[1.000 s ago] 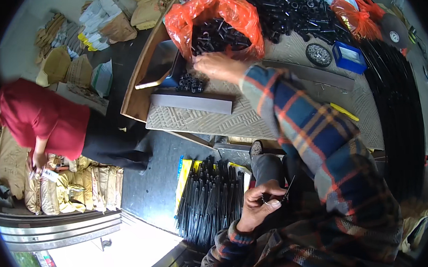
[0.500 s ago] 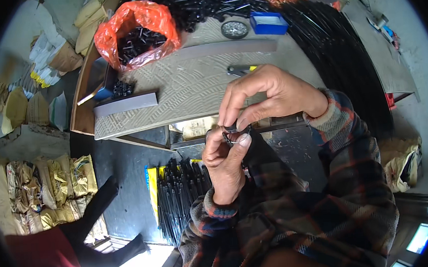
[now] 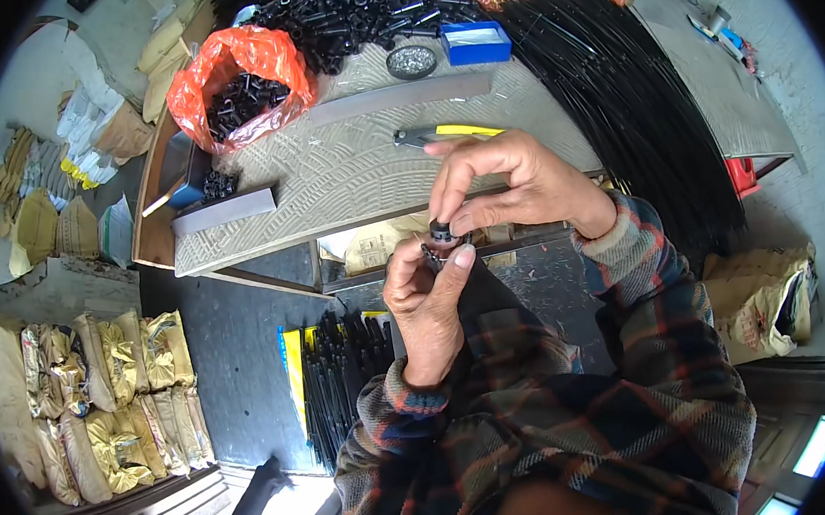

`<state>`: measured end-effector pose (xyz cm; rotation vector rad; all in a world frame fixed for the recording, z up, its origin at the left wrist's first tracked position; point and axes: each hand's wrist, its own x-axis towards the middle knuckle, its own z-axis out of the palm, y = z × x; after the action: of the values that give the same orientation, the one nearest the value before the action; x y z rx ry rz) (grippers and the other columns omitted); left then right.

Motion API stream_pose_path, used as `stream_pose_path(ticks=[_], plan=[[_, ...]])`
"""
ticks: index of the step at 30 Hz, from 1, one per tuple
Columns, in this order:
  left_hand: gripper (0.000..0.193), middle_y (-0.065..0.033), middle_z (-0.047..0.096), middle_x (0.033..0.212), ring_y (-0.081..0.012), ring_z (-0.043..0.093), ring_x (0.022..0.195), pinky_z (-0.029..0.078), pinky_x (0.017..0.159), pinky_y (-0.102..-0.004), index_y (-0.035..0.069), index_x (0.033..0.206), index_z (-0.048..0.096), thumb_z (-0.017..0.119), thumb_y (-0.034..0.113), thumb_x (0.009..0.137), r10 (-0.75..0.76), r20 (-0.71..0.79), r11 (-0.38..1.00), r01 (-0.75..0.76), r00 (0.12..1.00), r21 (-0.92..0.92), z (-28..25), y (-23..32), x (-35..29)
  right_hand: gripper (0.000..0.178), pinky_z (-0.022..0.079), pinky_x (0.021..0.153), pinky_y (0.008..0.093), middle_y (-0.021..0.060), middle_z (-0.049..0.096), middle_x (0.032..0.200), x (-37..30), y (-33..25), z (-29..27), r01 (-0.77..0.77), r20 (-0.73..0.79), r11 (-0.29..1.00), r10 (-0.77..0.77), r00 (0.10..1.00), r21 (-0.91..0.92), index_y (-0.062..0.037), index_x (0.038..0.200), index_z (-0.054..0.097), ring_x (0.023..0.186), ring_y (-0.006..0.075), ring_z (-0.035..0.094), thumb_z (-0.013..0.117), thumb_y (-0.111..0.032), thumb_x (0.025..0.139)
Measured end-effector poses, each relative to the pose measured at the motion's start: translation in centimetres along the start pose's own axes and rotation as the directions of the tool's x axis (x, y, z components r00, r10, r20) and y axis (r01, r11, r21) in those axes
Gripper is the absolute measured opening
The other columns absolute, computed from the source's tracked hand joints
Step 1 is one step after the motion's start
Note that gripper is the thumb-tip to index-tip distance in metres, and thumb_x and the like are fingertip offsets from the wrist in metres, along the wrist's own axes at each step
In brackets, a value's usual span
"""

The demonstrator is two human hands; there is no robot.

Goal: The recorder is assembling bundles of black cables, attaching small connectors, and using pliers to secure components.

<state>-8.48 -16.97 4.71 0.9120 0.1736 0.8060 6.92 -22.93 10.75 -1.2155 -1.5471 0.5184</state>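
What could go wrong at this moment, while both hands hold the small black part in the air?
1. The small black part is pinched only by fingertips of the right hand and left hand, beyond the table edge; if it slips, it may fall among the black rods on the floor.
2. The yellow-handled tool lies close behind the right hand and might be knocked.

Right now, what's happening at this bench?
A person in a plaid flannel shirt holds a small black cylindrical part between both hands above the patterned bench top. The right hand pinches it from above; the left hand supports it from below. An orange plastic bag of black parts and a yellow-handled tool lie on the bench.
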Motion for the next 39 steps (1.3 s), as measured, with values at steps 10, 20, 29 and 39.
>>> stream_pose_path(ticks=[10, 20, 29, 39], plan=[[0.025, 0.0010, 0.055, 0.090, -0.0052, 0.051, 0.082, 0.041, 0.075, -0.0193, 0.004, 0.096, 0.055, 0.063, -0.008, 0.076, 0.003, -0.016, 0.997, -0.005, 1.000, -0.075, -0.1, -0.5, 0.4, 0.022, 0.018, 0.105, 0.0462, -0.0009, 0.063, 0.081, -0.1, -0.8, 0.8, 0.080, -0.036, 0.934, -0.099, 0.994, -0.347, -0.0131, 0.079, 0.061, 0.089, 0.0161, 0.059, 0.076, -0.024, 0.066], [0.030, -0.0026, 0.056, 0.097, -0.0089, 0.051, 0.090, 0.040, 0.083, -0.0245, 0.001, 0.107, 0.053, 0.061, -0.004, 0.078, -0.049, 0.086, 0.994, 0.057, 0.995, -0.088, -2.5, -0.2, 0.6, 0.019, 0.011, 0.106, 0.0478, -0.0042, 0.063, 0.085, -1.2, 0.0, 3.2, 0.092, -0.196, 0.849, -0.224, 0.955, -0.520, -0.0143, 0.082, 0.061, 0.094, 0.0164, 0.057, 0.073, -0.014, 0.067], [0.038, -0.0046, 0.057, 0.095, -0.0113, 0.053, 0.089, 0.043, 0.081, -0.0256, -0.002, 0.107, 0.056, 0.065, -0.008, 0.072, 0.023, 0.095, 0.998, -0.016, 0.995, -0.067, -2.2, 0.9, 1.1, 0.022, 0.012, 0.105, 0.0498, -0.0022, 0.061, 0.091, -1.3, 1.3, 3.5, 0.257, -0.161, 0.797, -0.401, 0.902, -0.546, -0.0121, 0.087, 0.063, 0.095, 0.0183, 0.056, 0.074, -0.014, 0.068], [0.026, -0.0019, 0.055, 0.086, -0.0108, 0.052, 0.079, 0.042, 0.076, -0.0243, -0.003, 0.095, 0.058, 0.068, 0.008, 0.074, -0.004, 0.005, 0.996, 0.004, 1.000, -0.092, -3.2, 1.2, 0.2, 0.054, 0.042, 0.082, 0.0281, 0.0079, 0.046, 0.108, -2.6, 2.8, 7.2, 0.058, -0.398, 0.931, 0.097, 0.912, 0.361, 0.0036, 0.117, 0.046, 0.094, 0.0145, 0.050, 0.072, -0.007, 0.071]])
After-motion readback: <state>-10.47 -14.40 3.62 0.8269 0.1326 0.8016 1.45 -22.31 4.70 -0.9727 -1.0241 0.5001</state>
